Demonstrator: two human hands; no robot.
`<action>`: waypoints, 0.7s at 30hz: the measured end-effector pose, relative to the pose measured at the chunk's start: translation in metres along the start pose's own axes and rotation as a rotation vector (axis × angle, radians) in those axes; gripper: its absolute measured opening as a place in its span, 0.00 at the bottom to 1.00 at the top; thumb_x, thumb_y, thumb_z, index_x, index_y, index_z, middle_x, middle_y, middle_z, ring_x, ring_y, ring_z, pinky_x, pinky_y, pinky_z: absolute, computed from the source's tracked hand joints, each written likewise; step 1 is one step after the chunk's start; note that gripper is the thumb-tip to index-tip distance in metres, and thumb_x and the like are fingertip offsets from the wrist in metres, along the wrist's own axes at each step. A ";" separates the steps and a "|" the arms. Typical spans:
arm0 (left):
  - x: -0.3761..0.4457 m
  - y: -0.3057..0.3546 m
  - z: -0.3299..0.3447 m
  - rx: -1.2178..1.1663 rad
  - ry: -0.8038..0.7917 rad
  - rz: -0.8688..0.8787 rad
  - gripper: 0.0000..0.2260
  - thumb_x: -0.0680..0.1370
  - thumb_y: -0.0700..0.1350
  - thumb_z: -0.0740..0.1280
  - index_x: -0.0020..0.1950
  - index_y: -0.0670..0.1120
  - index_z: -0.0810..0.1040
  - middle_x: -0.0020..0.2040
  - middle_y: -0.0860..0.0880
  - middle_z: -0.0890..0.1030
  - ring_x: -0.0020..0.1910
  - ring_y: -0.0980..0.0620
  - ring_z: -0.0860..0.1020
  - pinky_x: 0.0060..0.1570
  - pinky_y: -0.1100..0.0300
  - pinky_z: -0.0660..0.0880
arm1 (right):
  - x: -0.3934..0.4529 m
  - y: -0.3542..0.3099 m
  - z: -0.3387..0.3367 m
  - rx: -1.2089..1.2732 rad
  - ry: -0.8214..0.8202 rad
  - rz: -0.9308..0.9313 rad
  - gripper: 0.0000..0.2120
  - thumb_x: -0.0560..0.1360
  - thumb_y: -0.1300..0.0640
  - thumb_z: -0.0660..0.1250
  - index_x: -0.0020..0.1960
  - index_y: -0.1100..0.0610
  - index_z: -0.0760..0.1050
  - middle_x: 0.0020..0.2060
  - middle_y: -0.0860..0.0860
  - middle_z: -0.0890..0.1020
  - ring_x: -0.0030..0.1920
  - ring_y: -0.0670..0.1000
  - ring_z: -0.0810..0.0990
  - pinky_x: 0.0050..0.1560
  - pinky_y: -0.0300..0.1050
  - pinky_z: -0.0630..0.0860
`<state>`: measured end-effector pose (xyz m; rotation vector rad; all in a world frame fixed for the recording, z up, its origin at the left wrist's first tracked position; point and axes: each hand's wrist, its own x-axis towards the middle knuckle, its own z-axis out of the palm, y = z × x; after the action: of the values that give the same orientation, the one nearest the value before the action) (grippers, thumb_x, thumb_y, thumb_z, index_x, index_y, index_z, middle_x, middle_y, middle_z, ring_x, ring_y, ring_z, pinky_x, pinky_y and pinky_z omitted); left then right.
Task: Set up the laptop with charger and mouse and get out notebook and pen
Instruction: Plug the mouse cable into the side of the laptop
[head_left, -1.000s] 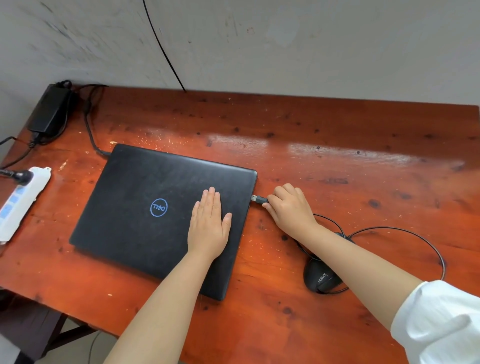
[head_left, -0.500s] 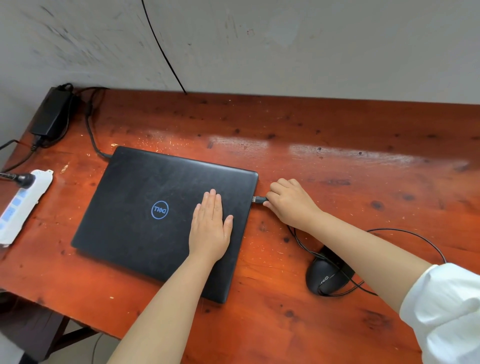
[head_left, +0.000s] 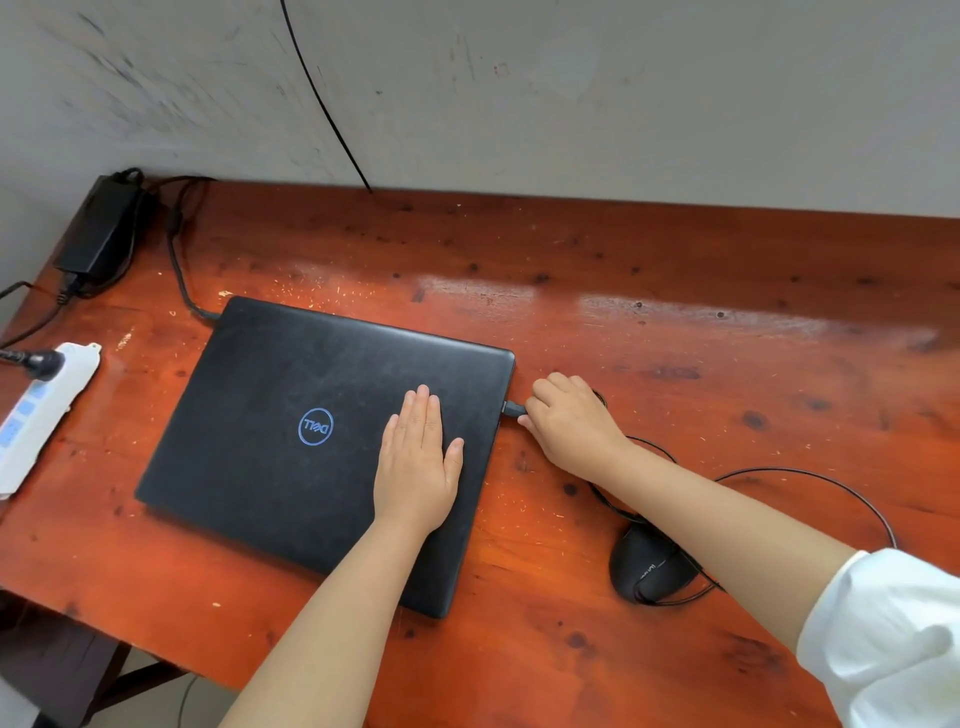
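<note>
A closed black laptop (head_left: 270, 426) with a blue round logo lies on the red-brown wooden table (head_left: 675, 291). My left hand (head_left: 418, 462) rests flat on its lid near the right edge, fingers together. My right hand (head_left: 569, 421) pinches the mouse's USB plug (head_left: 513, 409), which sits at the laptop's right side. The black wired mouse (head_left: 649, 566) lies near the front right, partly under my right forearm, its thin cable looping behind. The charger brick (head_left: 98, 228) sits at the far left corner, and its cable (head_left: 179, 270) runs to the laptop's back left corner.
A white power strip (head_left: 36, 415) with a black plug in it lies at the table's left edge. A grey wall stands right behind the table, with a thin black wire (head_left: 322, 98) hanging down it. The table's front edge is close to me.
My right hand has pushed the USB plug a little closer into the laptop's side. The mouse and its cable have shifted slightly. My left hand has stayed flat on the lid.
</note>
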<state>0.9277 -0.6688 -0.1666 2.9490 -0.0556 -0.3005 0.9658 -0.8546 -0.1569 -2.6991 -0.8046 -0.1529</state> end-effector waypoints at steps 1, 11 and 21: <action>0.000 0.001 0.000 -0.001 -0.002 -0.002 0.25 0.81 0.48 0.52 0.75 0.40 0.50 0.77 0.44 0.51 0.77 0.49 0.47 0.74 0.56 0.44 | 0.000 0.001 0.000 -0.008 0.005 -0.008 0.13 0.58 0.61 0.81 0.26 0.62 0.77 0.23 0.54 0.78 0.25 0.55 0.78 0.27 0.39 0.75; -0.001 0.003 -0.003 0.026 -0.022 -0.014 0.25 0.81 0.48 0.51 0.75 0.40 0.48 0.78 0.44 0.50 0.77 0.49 0.46 0.75 0.56 0.43 | -0.001 -0.002 -0.001 -0.007 -0.022 0.006 0.14 0.57 0.61 0.82 0.25 0.62 0.76 0.22 0.54 0.77 0.24 0.54 0.76 0.23 0.38 0.72; 0.000 0.007 -0.009 0.086 -0.064 -0.020 0.25 0.82 0.49 0.50 0.75 0.40 0.49 0.78 0.44 0.50 0.77 0.49 0.47 0.75 0.55 0.46 | 0.005 0.006 -0.003 -0.049 -0.265 0.046 0.12 0.79 0.56 0.60 0.48 0.65 0.77 0.45 0.59 0.80 0.48 0.58 0.76 0.46 0.51 0.71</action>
<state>0.9292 -0.6738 -0.1563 3.0264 -0.0491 -0.4046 0.9727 -0.8577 -0.1545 -2.8188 -0.8198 0.2025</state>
